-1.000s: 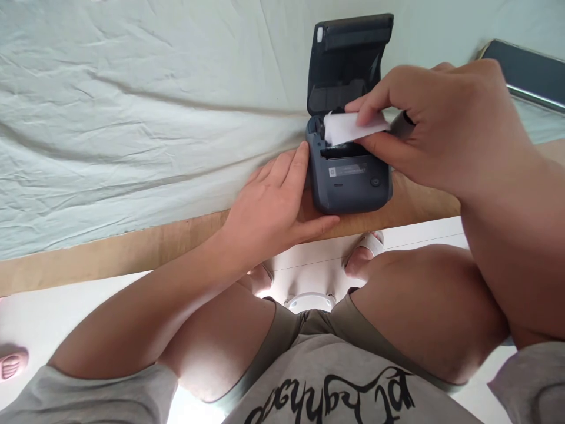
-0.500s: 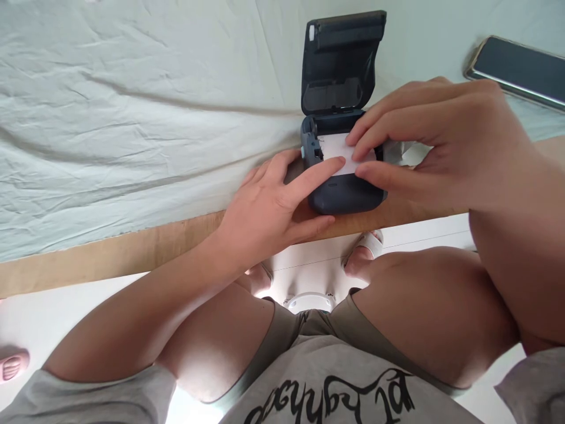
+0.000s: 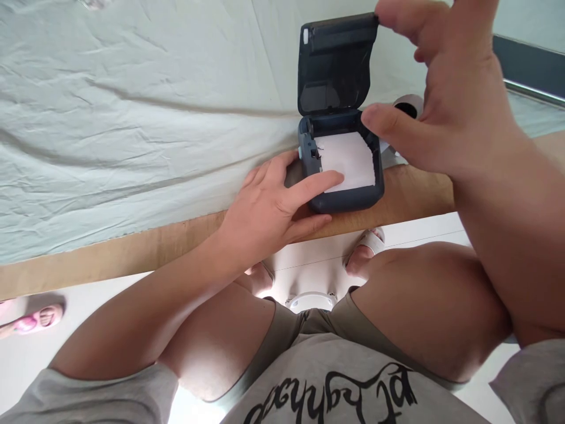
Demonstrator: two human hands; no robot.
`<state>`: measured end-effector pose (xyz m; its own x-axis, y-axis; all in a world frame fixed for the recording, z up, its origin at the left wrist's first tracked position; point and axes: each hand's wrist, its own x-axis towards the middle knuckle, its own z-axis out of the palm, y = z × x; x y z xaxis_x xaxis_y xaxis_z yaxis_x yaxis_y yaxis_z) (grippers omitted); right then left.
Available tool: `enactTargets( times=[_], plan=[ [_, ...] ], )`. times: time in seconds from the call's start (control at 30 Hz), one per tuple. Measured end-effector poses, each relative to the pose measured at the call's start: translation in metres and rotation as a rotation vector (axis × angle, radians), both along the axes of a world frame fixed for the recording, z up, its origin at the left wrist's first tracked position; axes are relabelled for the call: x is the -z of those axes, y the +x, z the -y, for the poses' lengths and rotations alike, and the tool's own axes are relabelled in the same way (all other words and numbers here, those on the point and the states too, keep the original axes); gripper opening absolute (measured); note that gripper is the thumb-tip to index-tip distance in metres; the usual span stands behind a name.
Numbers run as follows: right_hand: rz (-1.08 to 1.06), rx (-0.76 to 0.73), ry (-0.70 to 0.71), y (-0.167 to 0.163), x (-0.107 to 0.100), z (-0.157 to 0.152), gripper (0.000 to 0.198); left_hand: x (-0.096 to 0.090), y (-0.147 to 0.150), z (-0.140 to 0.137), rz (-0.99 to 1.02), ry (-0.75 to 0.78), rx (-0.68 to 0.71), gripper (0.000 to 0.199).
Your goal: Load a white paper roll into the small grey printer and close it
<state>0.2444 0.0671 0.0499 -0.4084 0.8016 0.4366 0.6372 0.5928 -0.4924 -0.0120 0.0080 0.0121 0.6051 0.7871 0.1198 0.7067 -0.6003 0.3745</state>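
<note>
A dark blue mini printer (image 3: 348,203) sits at the table's front edge, its black lid (image 3: 335,70) raised. White paper (image 3: 353,153) lies inside the body. My left hand (image 3: 265,197) holds the printer's left side: the index finger presses on the paper, the thumb is by the front edge, and the other fingers lie along the side. My right hand (image 3: 459,106) is spread on the right. One of its fingertips touches the lid's upper right corner, while the thumb is at the body's right rim near the hinge.
Right of the printer, partly behind my right hand, is a white roll with a dark core (image 3: 408,106). A phone (image 3: 534,65) lies farther right. A wrinkled pale cloth (image 3: 154,118) covers the table, leaving a wooden edge (image 3: 185,241) bare. A pink-sandalled foot (image 3: 44,318) shows at lower left.
My right hand has left the paper and moved up to the lid's corner, its fingers now spread. More of the paper shows. My left hand has stayed in place.
</note>
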Motion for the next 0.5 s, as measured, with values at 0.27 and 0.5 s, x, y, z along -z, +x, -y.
enactTargets(
  times=[0.27,0.5],
  plan=[
    [-0.059,0.121,0.102,0.006,-0.001,0.012,0.066,0.003,-0.001,0.001,0.026,0.046,0.007,0.050],
    [0.146,0.162,0.020,0.007,0.005,0.012,0.056,0.007,-0.001,0.000,0.031,0.051,0.001,0.050]
  ],
)
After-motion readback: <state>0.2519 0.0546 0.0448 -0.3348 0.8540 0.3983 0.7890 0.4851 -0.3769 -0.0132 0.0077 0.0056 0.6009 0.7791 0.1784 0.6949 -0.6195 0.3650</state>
